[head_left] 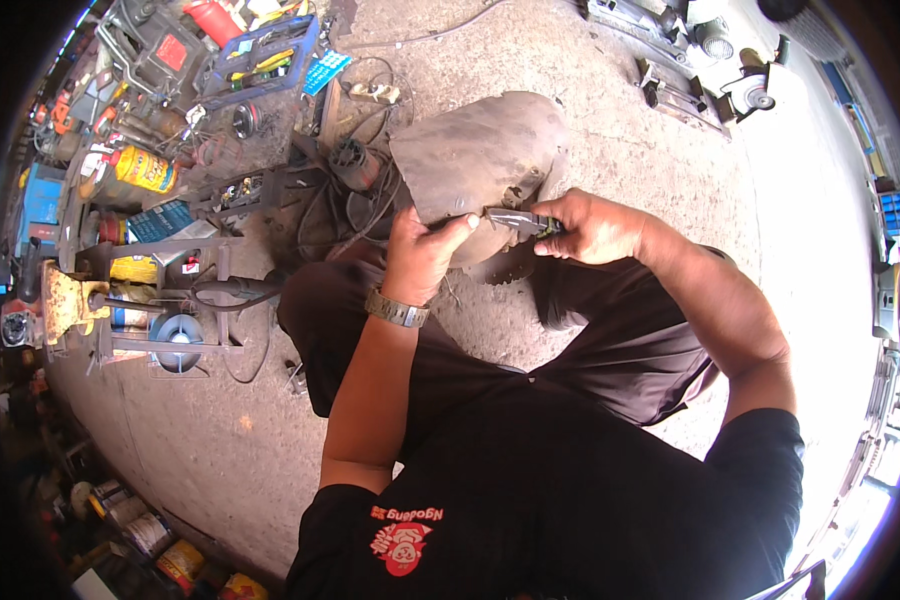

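A curved, grey-brown metal sheet [475, 145] with a worn, jagged lower edge stands in front of my knees. My left hand [422, 252], with a metal watch [397, 308] on its wrist, grips the sheet's near left edge, thumb pressed along it. In my right hand [592, 230] is a pair of pliers [515, 221], its jaws pointing left at the sheet's near edge, close to my left thumb. Whether the jaws are closed on the metal is too small to tell. The fingers of my left hand are partly hidden behind the sheet.
Cables and a dark power tool [355, 163] lie left of the sheet. Further left are a blue tool tray [260, 62], a yellow container [145, 168] and a metal frame [232, 300] around a wire spool [177, 340]. An angle grinder [755, 97] stands far right.
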Demonstrator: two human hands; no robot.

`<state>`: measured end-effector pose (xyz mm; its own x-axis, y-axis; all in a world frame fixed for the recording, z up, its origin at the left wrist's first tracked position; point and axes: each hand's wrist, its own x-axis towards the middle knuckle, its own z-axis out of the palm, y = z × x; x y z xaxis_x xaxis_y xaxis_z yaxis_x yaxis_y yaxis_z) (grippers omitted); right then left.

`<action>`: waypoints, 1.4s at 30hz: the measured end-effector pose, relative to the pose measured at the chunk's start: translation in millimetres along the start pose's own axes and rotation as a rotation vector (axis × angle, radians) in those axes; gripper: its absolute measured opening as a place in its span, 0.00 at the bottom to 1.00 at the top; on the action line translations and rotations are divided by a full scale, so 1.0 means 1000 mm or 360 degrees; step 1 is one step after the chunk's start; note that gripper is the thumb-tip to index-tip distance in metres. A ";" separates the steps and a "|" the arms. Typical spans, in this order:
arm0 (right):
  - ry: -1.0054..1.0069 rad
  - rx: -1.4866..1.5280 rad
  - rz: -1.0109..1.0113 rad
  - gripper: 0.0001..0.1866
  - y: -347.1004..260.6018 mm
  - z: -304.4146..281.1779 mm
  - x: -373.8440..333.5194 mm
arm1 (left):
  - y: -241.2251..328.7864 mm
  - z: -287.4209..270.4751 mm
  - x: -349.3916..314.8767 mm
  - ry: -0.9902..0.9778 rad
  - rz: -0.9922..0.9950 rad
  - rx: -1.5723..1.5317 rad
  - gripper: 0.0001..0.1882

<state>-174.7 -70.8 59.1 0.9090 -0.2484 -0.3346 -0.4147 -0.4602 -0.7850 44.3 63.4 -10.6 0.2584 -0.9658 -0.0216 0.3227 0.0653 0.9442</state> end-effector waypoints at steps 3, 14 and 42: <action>-0.0035 0.0175 0.0263 0.13 -0.010 0.003 0.000 | -0.001 -0.001 0.000 -0.0027 -0.0065 -0.0185 0.14; 0.0094 0.0222 0.0248 0.18 -0.005 0.013 -0.014 | 0.004 0.006 0.002 -0.0091 -0.0203 -0.0296 0.11; -0.0157 -0.0704 0.0197 0.14 -0.009 -0.021 -0.021 | -0.010 0.009 0.000 -0.0315 -0.0282 0.0094 0.11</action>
<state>-190.6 -79.6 84.5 0.8424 -0.2521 -0.4763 -0.4785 -0.7566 -0.4456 33.2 60.4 -17.4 0.0177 -0.9915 -0.1288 0.2919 -0.1181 0.9491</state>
